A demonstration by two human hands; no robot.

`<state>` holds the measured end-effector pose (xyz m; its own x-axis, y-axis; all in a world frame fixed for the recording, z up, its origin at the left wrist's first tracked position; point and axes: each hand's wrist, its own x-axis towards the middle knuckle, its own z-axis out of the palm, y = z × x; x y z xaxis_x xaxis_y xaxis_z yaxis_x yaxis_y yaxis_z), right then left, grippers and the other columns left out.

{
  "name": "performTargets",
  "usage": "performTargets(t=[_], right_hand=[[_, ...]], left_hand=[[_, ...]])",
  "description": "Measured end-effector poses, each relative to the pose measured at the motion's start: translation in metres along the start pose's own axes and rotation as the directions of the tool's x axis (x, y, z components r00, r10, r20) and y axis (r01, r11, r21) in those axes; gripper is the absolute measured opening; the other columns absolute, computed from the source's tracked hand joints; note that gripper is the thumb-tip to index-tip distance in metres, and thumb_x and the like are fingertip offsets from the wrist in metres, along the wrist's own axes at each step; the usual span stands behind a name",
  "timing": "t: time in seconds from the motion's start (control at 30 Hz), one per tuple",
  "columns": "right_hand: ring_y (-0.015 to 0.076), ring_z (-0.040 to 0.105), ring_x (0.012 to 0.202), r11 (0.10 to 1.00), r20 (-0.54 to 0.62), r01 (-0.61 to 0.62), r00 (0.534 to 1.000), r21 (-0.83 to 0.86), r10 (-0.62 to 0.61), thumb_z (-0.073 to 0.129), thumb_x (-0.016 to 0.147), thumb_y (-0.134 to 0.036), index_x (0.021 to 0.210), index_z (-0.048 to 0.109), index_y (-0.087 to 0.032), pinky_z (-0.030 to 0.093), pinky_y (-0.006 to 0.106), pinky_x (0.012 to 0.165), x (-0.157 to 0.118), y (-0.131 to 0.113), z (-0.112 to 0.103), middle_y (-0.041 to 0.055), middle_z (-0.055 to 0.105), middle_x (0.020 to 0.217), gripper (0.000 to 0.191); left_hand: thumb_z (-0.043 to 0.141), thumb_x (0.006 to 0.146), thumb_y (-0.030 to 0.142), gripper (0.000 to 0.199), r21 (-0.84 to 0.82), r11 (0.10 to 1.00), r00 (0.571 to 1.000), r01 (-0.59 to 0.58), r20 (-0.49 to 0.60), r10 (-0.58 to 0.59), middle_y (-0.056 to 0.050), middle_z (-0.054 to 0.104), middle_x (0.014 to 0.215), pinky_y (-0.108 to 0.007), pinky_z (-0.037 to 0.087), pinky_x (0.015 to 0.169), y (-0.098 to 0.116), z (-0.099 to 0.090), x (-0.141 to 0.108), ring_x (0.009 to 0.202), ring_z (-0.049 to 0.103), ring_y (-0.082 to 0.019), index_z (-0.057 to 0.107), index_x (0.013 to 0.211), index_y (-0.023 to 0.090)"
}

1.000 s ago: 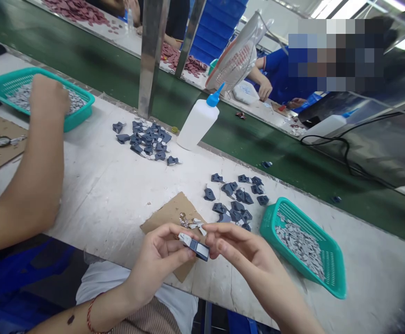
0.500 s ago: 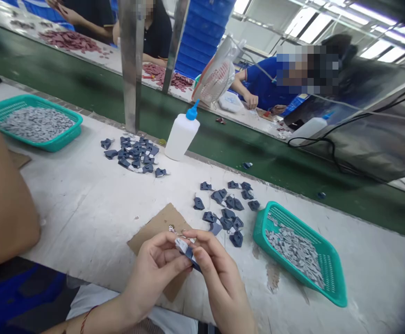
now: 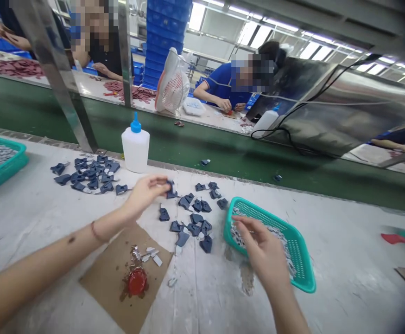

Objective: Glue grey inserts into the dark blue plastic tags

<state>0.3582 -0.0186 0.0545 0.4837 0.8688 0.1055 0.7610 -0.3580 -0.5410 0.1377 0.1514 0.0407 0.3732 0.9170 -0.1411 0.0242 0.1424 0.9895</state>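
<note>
My left hand (image 3: 146,191) reaches out over the table and pinches a small dark blue piece (image 3: 170,187) at the edge of a scatter of like dark blue pieces (image 3: 195,214). My right hand (image 3: 261,248) hangs over the near corner of a teal basket (image 3: 301,273), fingers spread above the small grey pieces (image 3: 281,241) inside; it grips nothing that I can see. In front of me lies a brown cardboard sheet (image 3: 108,278) with a red glue blob (image 3: 137,281) and a few small grey pieces (image 3: 147,255).
A white glue bottle (image 3: 135,146) with a blue cap stands by the green conveyor belt (image 3: 223,153). A second pile of dark blue pieces (image 3: 87,175) lies to the left, near another teal basket (image 3: 6,169). Other people work across the belt. A fan (image 3: 173,86) stands there.
My hands have parted: the left carried the dark blue piece out to the pile and the right moved to the basket. The neighbour's arm at left is out of view as my head lifted.
</note>
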Motion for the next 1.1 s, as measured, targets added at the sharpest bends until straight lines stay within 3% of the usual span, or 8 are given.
performTargets(t=[0.17,0.33,0.5,0.6,0.7,0.87,1.0,1.1], right_hand=[[0.0318,0.066,0.097,0.97,0.092,0.037,0.996,-0.239,-0.015,0.047,0.087,-0.023,0.101,0.07,-0.015,0.051,0.039,0.075,0.054,0.053,-0.011,0.0141,0.072,0.108,0.028],[0.0363,0.063,0.103,0.908,0.161,0.107,0.986,-0.406,-0.044,0.042,0.089,-0.012,0.104,0.069,-0.009,0.049,0.04,0.076,0.064,0.062,-0.001,0.0203,0.068,0.111,0.032],[0.0332,0.065,0.095,0.868,0.19,0.115,0.981,-0.482,-0.024,0.038,0.092,-0.011,0.103,0.07,-0.008,0.049,0.038,0.075,0.064,0.07,-0.004,0.0206,0.067,0.106,0.034],[0.032,0.066,0.092,0.865,0.214,0.121,0.977,-0.488,-0.016,0.042,0.091,-0.011,0.098,0.071,-0.008,0.048,0.037,0.075,0.066,0.073,-0.007,0.0194,0.067,0.102,0.03],[0.0323,0.065,0.094,0.877,0.233,0.135,0.972,-0.46,-0.027,0.046,0.088,-0.009,0.093,0.07,-0.01,0.048,0.038,0.076,0.066,0.074,-0.01,0.0184,0.067,0.1,0.024],[0.0283,0.065,0.091,0.932,0.256,0.148,0.965,-0.33,-0.063,0.051,0.082,-0.009,0.088,0.069,-0.015,0.048,0.034,0.076,0.065,0.077,-0.014,0.0136,0.07,0.096,0.02],[0.0258,0.066,0.081,0.98,0.221,0.115,0.972,-0.165,-0.077,0.056,0.081,-0.018,0.092,0.071,-0.018,0.05,0.034,0.071,0.062,0.077,-0.022,0.0091,0.071,0.087,0.019],[0.0248,0.066,0.078,0.997,0.152,0.076,0.985,0.005,-0.076,0.057,0.084,-0.03,0.095,0.072,-0.021,0.053,0.036,0.069,0.052,0.07,-0.03,0.0081,0.071,0.088,0.02]], left_hand=[[0.062,0.091,0.024,0.021,0.297,0.955,0.986,-0.005,-0.158,0.054,-0.008,0.068,0.11,-0.04,0.056,0.082,0.002,0.015,0.119,0.096,0.066,-0.021,0.064,0.109,0.013],[0.06,0.092,0.03,0.029,0.572,0.815,0.961,0.091,-0.266,0.08,-0.01,0.062,0.121,-0.044,0.054,0.087,0.001,0.021,0.173,0.104,0.063,-0.024,0.06,0.118,0.016],[0.06,0.091,0.03,0.036,0.747,0.664,0.949,0.039,-0.235,0.209,-0.012,0.054,0.134,-0.051,0.047,0.096,0.002,0.035,0.182,0.117,0.056,-0.028,0.057,0.124,0.016],[0.06,0.092,0.03,0.035,0.79,0.603,0.96,-0.114,-0.069,0.272,-0.012,0.053,0.136,-0.053,0.044,0.1,0.002,0.055,0.183,0.121,0.053,-0.029,0.058,0.123,0.017],[0.061,0.091,0.031,0.031,0.767,0.595,0.964,-0.238,0.109,0.244,-0.01,0.058,0.129,-0.051,0.047,0.097,-0.003,0.079,0.184,0.116,0.057,-0.027,0.06,0.119,0.017],[0.06,0.092,0.03,0.032,0.648,0.731,0.977,-0.212,0.146,0.154,-0.011,0.058,0.128,-0.049,0.05,0.092,-0.009,0.1,0.182,0.111,0.059,-0.026,0.059,0.121,0.017],[0.059,0.093,0.03,0.032,0.43,0.9,0.996,-0.074,0.085,0.041,-0.011,0.059,0.126,-0.046,0.053,0.089,0.005,0.098,0.168,0.107,0.061,-0.024,0.058,0.122,0.017],[0.058,0.093,0.031,0.031,0.179,0.983,0.99,0.05,0.118,-0.072,-0.01,0.062,0.118,-0.041,0.056,0.081,0.02,0.089,0.137,0.097,0.064,-0.022,0.058,0.12,0.015]])
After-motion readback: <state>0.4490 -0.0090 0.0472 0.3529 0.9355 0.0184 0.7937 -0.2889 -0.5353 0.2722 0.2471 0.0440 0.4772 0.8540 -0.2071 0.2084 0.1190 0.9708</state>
